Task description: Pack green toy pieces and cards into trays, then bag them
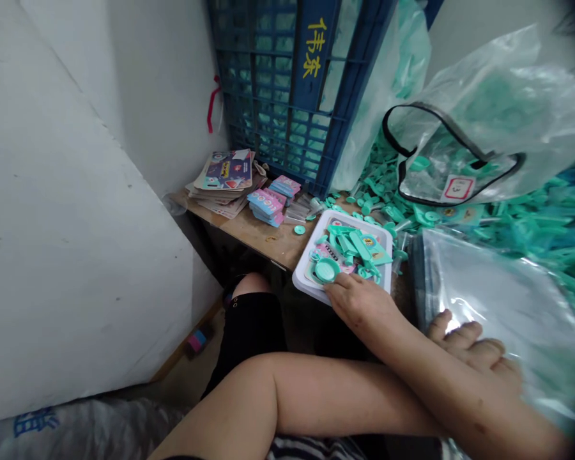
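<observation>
My right hand (359, 299) is closed at the near right rim of a white plastic tray (303, 284), its fingertips close beside a round green dish (326, 270). The tray overhangs the table edge and holds mint-green plastic parts (352, 243) on printed cards. My left arm crosses under the right one. My left hand (479, 348) lies, fingers slightly bent and apart, on a stack of clear plastic bags (498, 287); the right forearm hides part of it. My right thumb is hidden.
Left of the tray, the wooden table (225, 225) carries printed cards (227, 171), small pink-blue boxes (268, 203) and clear tubes (299, 209). Behind stands a blue crate (311, 115). Loose green parts (546, 236) and a black-edged clear bag (503, 108) lie right. A white wall (76, 223) bounds the left.
</observation>
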`<state>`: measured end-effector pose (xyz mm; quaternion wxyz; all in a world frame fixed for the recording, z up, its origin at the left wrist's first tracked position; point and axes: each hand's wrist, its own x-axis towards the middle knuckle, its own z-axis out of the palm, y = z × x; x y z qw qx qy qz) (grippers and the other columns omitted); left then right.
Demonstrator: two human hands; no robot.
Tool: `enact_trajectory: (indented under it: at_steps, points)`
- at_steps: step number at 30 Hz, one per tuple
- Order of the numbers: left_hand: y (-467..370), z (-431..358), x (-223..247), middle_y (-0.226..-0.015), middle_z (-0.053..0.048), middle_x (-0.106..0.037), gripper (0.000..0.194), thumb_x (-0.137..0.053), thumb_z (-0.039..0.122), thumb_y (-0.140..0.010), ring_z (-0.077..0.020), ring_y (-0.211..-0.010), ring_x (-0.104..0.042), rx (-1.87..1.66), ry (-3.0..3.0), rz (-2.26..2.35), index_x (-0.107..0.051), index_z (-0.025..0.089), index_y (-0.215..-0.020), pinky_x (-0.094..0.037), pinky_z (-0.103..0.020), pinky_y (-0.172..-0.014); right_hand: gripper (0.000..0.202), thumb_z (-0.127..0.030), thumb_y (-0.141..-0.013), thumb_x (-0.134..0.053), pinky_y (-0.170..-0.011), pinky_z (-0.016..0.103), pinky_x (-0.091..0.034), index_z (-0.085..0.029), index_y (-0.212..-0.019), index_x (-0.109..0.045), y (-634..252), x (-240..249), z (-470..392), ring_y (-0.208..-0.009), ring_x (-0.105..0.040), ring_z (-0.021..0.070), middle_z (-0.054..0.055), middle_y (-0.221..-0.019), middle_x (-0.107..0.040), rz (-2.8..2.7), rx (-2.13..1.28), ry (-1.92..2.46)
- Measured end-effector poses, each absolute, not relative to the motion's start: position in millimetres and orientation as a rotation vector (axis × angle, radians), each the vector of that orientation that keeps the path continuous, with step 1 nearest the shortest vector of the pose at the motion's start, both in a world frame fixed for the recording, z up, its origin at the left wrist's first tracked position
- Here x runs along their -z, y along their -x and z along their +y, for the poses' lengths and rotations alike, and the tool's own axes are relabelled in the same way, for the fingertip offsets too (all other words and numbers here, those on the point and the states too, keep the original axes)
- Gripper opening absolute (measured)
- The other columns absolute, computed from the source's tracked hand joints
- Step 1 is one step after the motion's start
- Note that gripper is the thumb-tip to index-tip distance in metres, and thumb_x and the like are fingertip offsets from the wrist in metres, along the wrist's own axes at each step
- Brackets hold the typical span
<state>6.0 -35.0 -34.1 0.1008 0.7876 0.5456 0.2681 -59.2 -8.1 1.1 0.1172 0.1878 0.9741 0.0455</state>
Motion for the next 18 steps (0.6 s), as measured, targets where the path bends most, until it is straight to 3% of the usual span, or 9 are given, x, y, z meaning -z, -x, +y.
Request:
enact_trajectory:
  at_steps: [6, 14, 18]
  points:
    - [-16, -25, 57, -0.127, 0.003, -0.059, 0.047, -0.016, 0.025, -0.095, -0.0204, -0.129, -0.041, -0.9, -2.442, 1.73, -0.06, 0.02, -0.111, -0.03, -0.044, -0.113, 0.026, -0.012, -0.09, -0.045, -0.069, 0.032, -0.043, -0.02, -0.097, -0.069, 51, 7, -8, -0.084, -0.061, 0.0223, 0.009, -0.091, -0.065, 2.979, -0.28, -0.539]
    - [-18, -21, 77, -0.138, -0.004, -0.049, 0.046, -0.018, 0.031, -0.095, -0.0258, -0.134, -0.03, -0.847, -2.52, 1.624, -0.045, 0.015, -0.128, -0.022, -0.053, -0.115, 0.025, -0.014, -0.09, -0.044, -0.067, 0.033, -0.044, -0.017, -0.095, -0.069, 39, 2, -6, -0.087, -0.062, 0.0238, 0.011, -0.092, -0.065, 2.826, -0.208, -0.631]
    - [-19, -20, 80, -0.14, -0.001, -0.047, 0.048, -0.013, 0.034, -0.095, -0.0245, -0.136, -0.028, -0.807, -2.531, 1.642, -0.044, 0.017, -0.129, -0.023, -0.053, -0.115, 0.024, -0.012, -0.088, -0.045, -0.067, 0.031, -0.044, -0.018, -0.093, -0.067, 31, 0, -6, -0.082, -0.062, 0.0216, 0.011, -0.091, -0.065, 2.862, -0.199, -0.675]
